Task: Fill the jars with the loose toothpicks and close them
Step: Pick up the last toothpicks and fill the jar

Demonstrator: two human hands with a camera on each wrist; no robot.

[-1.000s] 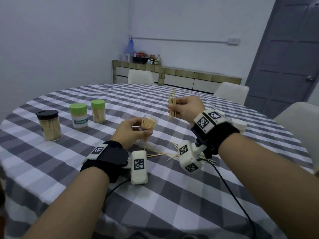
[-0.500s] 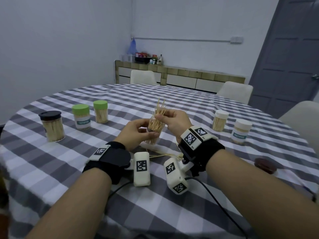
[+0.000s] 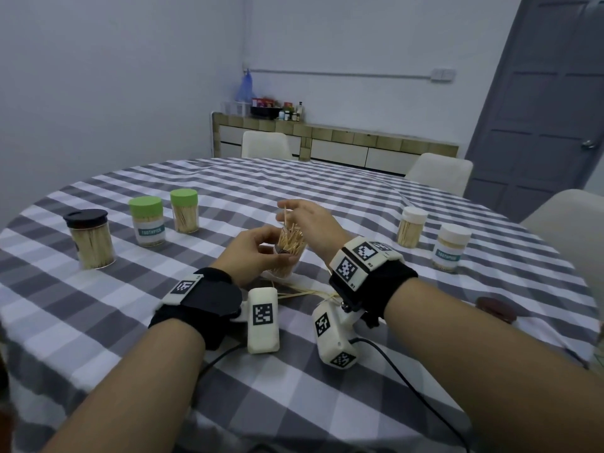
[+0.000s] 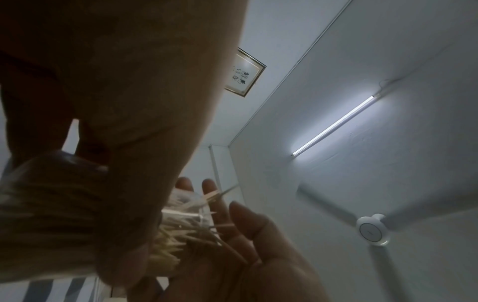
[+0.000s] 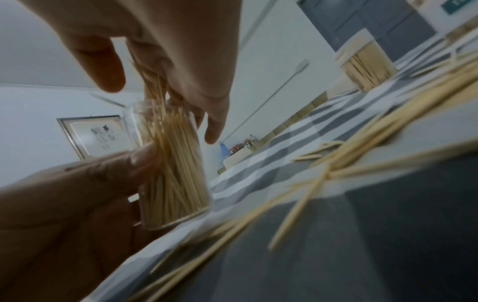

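A clear open jar, well filled with toothpicks, stands on the checked table in front of me. My left hand grips its side, thumb against the glass. Directly over the jar's mouth, my right hand pinches a bundle of toothpicks whose lower ends reach down into the jar. One toothpick sticks up past the right fingers. Loose toothpicks lie on the cloth just behind my wrists, close to the right wrist camera.
Three closed jars stand at the left: a black-lidded jar and two green-lidded jars. Two white-lidded jars stand at the right. A brown lid lies near the right edge. Chairs surround the table.
My right hand has carried the toothpick bundle from up at the right down to the jar's mouth, and the bundle now stands in the jar. The left hand has kept hold of the jar.
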